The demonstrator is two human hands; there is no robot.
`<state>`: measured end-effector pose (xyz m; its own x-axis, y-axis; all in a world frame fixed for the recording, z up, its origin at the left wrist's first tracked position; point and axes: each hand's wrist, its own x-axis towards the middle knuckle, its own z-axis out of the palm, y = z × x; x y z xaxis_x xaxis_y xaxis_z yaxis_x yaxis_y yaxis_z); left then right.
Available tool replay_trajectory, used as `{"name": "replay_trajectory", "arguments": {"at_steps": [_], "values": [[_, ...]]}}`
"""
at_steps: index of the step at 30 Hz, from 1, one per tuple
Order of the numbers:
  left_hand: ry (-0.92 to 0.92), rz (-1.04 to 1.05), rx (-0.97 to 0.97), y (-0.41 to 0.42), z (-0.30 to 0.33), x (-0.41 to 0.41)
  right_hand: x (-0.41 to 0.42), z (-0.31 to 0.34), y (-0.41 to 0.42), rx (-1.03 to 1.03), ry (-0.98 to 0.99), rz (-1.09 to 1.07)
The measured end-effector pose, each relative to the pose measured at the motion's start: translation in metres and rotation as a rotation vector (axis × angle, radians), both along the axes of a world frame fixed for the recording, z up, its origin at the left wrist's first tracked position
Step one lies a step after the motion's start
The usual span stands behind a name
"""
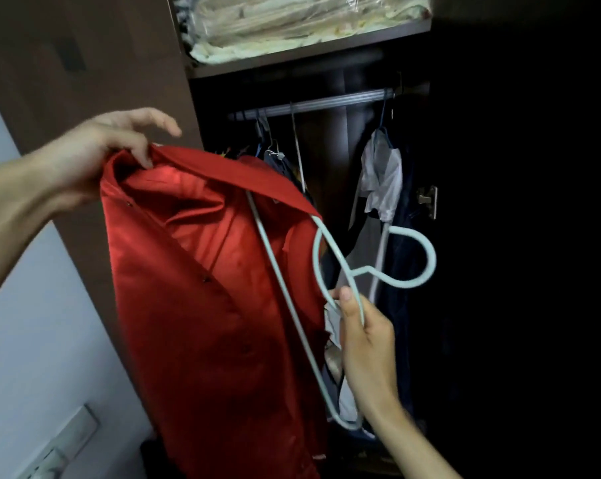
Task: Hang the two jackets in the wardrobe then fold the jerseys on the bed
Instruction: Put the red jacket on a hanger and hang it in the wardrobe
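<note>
**A:** Start close in. What are the hands doing?

**B:** The right hand (364, 326) is nearest, low and to the right, pinching the pale hanger (330, 271) at its neck between thumb and fingers. The left hand (95, 157) is higher, at the left, gripping the collar of the red jacket (205, 288).

**A:** And how do jacket and hanger lie?

**B:** The jacket hangs between the hands, long axis roughly vertical, collar up and open toward the right. The hanger is tilted: its long bar runs diagonally from under the collar down toward the lower right, one arm already inside the collar, and its hook points right, toward the wardrobe.

**A:** So the coming move?

**B:** I'd judge the other shoulder needs seating, then the hook goes up and away to the rail (326, 103), beyond both hands, where other clothes (382, 174) hang under a shelf of bedding (292, 25).
</note>
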<state>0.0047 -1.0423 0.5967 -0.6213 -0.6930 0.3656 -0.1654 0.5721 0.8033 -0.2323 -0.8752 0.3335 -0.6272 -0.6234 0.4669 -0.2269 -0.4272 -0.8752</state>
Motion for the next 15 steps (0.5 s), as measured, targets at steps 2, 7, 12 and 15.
{"name": "replay_trajectory", "arguments": {"at_steps": [2, 7, 12, 15], "values": [[-0.069, 0.124, -0.131, 0.004, -0.004, -0.002, -0.006, -0.004, 0.002, -0.007, 0.014, -0.026], [-0.121, 0.439, -0.547, -0.012, -0.023, 0.002, -0.033, -0.001, 0.010, 0.139, 0.169, -0.063], [-0.298, 0.539, -0.635, -0.021, -0.034, 0.001, -0.052, 0.014, 0.033, 0.317, 0.327, -0.055], [-0.236, 0.394, -0.309, -0.016, -0.045, -0.010, -0.049, 0.023, 0.056, 0.295, 0.227, 0.194]]}}
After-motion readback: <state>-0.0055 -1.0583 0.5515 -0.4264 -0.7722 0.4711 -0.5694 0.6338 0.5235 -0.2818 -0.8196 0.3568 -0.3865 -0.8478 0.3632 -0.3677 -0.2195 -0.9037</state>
